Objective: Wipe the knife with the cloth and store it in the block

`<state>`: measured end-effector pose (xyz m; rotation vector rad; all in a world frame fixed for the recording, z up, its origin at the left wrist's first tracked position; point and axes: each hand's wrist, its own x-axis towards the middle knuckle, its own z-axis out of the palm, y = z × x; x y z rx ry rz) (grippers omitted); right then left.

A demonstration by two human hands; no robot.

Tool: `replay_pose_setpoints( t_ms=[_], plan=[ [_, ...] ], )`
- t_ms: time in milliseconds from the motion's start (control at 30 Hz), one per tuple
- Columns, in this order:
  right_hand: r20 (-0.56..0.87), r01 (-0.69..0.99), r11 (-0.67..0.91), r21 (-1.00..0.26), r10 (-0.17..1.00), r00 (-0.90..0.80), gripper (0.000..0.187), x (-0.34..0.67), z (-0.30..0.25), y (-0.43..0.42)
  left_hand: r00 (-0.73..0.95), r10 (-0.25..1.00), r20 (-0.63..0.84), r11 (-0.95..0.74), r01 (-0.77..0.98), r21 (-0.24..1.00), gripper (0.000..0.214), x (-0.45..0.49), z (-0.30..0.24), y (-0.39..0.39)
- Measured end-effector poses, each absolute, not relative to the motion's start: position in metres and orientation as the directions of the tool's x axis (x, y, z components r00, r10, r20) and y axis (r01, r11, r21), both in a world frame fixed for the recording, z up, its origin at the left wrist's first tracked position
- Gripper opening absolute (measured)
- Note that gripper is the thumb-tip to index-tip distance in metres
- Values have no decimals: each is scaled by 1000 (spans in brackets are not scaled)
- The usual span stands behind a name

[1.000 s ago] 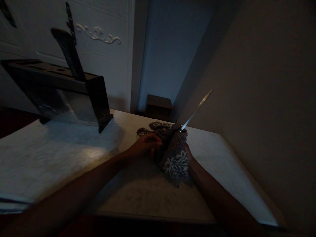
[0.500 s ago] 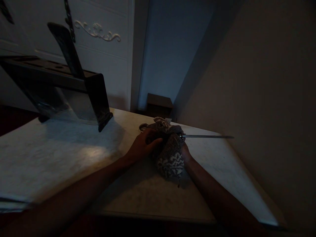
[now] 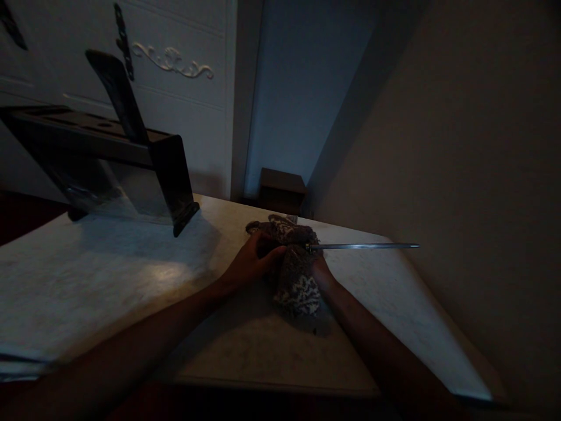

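A dark, thick cloth (image 3: 295, 266) with a pale pattern is bunched up above the table (image 3: 175, 327). My left hand (image 3: 260, 254) is closed on its left side, thumb pressed on top. At its right side my right hand (image 3: 322, 272) is closed too, its fingers mostly hidden by the folds. Out of the cloth, pointing right, sticks a long thin metal shaft (image 3: 363, 246); whether it is a sharpening steel or a knife seen edge-on I cannot tell. Its other end is covered by the cloth and my hands.
On the left of the table stands a knife block (image 3: 166, 175) with clear sides and one black-handled knife (image 3: 118, 96) in it. A white panelled door (image 3: 175, 105) is behind. The wall (image 3: 460, 175) rises along the right edge. A brown box-like piece (image 3: 283, 181) sits beyond the table.
The cloth and my right hand have shifted slightly left and down. More light glints along the metal shaft. My left hand stays nearly in place.
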<state>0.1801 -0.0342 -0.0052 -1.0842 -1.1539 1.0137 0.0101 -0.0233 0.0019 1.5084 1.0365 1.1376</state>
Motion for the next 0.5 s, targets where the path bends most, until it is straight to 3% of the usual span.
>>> replay_pose_setpoints(
  t_ms=[100,300,500],
  plan=[
    [185,-26,192,-981,968,168,27,177,-2,-32,212,973,90,-100,37,994,41,12,0,-20],
    [199,-106,206,-973,977,72,33,177,-8,-24,158,983,91,-74,-113,991,42,13,2,-15],
    [102,-74,111,-991,987,123,29,184,-18,-15,177,983,-48,99,-296,950,44,13,5,-18]
  ],
)
